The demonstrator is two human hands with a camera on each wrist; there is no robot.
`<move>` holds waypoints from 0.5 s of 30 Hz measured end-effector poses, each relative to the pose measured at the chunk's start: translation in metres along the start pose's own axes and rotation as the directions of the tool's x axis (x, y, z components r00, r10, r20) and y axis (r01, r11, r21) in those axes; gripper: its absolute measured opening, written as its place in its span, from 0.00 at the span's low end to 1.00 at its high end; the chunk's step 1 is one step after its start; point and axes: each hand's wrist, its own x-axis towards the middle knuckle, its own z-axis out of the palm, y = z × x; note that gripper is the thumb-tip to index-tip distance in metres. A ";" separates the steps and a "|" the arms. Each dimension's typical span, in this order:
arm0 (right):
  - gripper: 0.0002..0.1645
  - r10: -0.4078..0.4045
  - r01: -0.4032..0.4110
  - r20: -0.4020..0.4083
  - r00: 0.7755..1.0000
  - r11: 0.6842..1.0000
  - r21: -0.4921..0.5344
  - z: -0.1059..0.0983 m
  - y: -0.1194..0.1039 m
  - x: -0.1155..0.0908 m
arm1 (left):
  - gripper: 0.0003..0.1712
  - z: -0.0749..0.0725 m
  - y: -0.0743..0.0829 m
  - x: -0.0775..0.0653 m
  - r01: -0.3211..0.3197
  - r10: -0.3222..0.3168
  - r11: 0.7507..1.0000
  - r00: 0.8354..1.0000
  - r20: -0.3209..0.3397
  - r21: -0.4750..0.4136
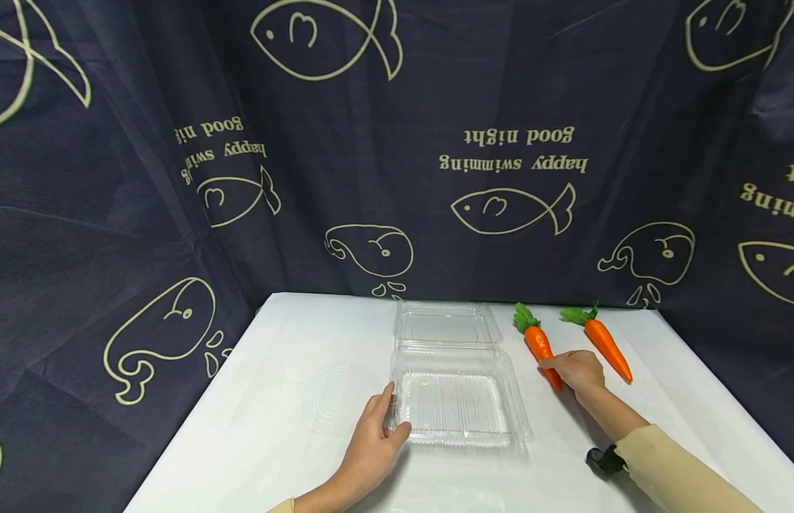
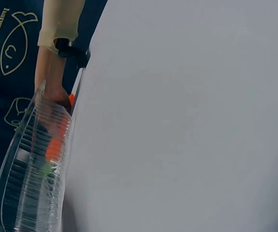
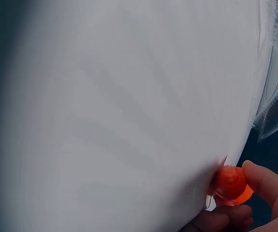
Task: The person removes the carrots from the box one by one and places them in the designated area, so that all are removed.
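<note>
A clear plastic clamshell box [image 1: 461, 436] lies with its lid [image 1: 445, 308] folded back toward the curtain. My left hand [image 1: 375, 436] holds the box's left side, thumb at the front corner and fingers along the wall. To the right of the box, my right hand [image 1: 578, 368] pinches an orange carrot [image 1: 538, 343] near its tapered end; its green leaves point away from me. In the right wrist view, thumb and fingers close round the carrot's tip [image 3: 231, 182], near the white surface. A second carrot [image 1: 607, 349] lies just right of that hand.
The white tabletop [image 1: 275, 399] carries everything. A dark curtain [image 1: 423, 121] printed with fish and whales stands behind it and along both sides. On my right wrist sits a black strap device [image 1: 604, 462], close above the table.
</note>
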 end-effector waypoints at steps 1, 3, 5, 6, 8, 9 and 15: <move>0.24 0.000 0.000 0.004 1.000 1.000 0.002 0.000 0.000 0.000 | 0.43 0.000 0.000 0.000 -0.001 0.001 1.000 1.000 0.000 0.000; 0.23 0.001 -0.001 0.012 1.000 1.000 0.004 0.000 0.001 0.000 | 0.43 0.000 0.000 0.000 0.001 -0.001 1.000 1.000 0.002 -0.001; 0.23 0.001 -0.001 0.023 1.000 1.000 0.007 -0.001 0.001 0.000 | 0.43 0.000 0.000 0.001 0.005 -0.005 1.000 1.000 0.006 0.000; 0.23 0.000 0.000 0.027 1.000 1.000 0.008 -0.001 0.001 0.001 | 0.43 0.000 0.000 0.001 0.005 -0.005 1.000 1.000 0.006 0.003; 0.24 -0.001 0.001 0.031 1.000 1.000 0.006 -0.001 0.001 0.000 | 0.43 0.001 0.000 0.001 0.002 -0.002 1.000 1.000 0.007 0.010; 0.25 -0.002 0.002 0.033 0.999 1.000 0.004 -0.001 0.001 0.000 | 0.43 0.000 0.001 0.001 0.000 0.000 1.000 1.000 0.007 0.011; 0.29 -0.021 0.022 0.030 0.999 1.000 -0.015 -0.001 -0.001 -0.001 | 0.43 0.000 0.002 0.001 0.000 0.000 1.000 1.000 0.002 0.012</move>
